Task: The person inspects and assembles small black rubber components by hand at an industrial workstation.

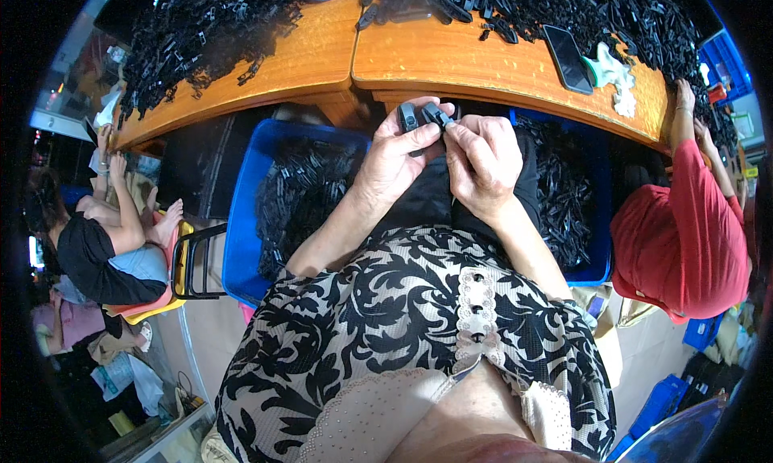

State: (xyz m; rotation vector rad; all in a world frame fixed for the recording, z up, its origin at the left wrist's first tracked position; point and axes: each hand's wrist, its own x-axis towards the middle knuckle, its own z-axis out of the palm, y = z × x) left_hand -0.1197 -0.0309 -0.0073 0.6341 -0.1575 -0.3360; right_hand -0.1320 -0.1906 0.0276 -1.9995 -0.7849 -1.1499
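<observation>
Close together in front of my chest, both hands are bent around small black plastic parts (432, 113). My left hand (388, 159) is closed, with a dark grey rounded plastic piece (408, 117) showing between its thumb and fingers. With thumb and fingertips pinched, my right hand (484, 157) grips the end of the black part beside that piece. Whether the pieces are joined cannot be made out, since my fingers cover much of them. Both hands are just short of the wooden table's near edge.
Heaps of black plastic parts (201, 36) cover much of the wooden table (451, 64). A phone (568, 58) and a white glove (616, 78) lie at its right. Blue bins (241, 213) of black parts flank my lap. Seated people (684, 229) are on both sides.
</observation>
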